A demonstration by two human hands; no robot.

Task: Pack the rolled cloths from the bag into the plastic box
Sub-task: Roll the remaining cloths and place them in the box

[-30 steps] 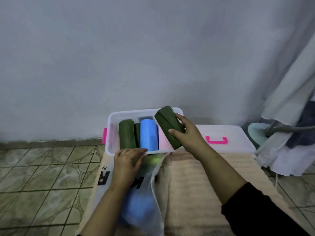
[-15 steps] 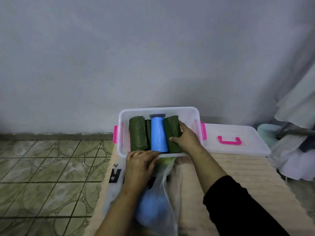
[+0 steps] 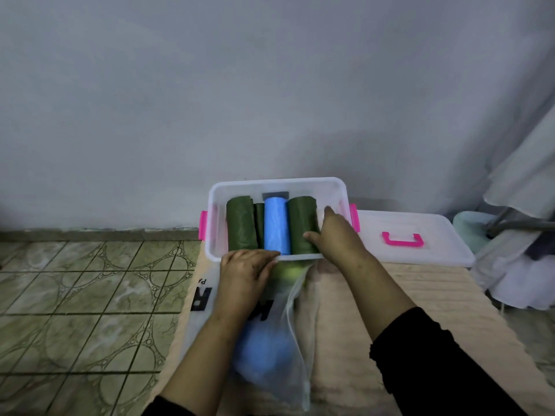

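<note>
The clear plastic box (image 3: 279, 184) with pink latches stands at the far end of a beige padded surface. In it lie a green roll (image 3: 240, 225), a thin dark green roll (image 3: 259, 220), a blue roll (image 3: 277, 228) and another green roll (image 3: 300, 222), side by side. My right hand (image 3: 335, 237) presses the right green roll, thumb on top and fingers straight along its right side. My left hand (image 3: 244, 273) grips the mouth of the translucent bag (image 3: 295, 334) just in front of the box. The bag holds a blue cloth (image 3: 264, 349) and a light green cloth (image 3: 289, 271).
The box's lid (image 3: 420, 256) with a pink handle lies to the right of the box. A grey wall rises right behind it. Tiled floor (image 3: 90, 295) lies to the left. White fabric (image 3: 522, 265) on a metal stand hangs at the right edge.
My right hand brought the green roll down from above the box and laid it to the right of the blue roll. My left hand stayed at the bag's mouth.
</note>
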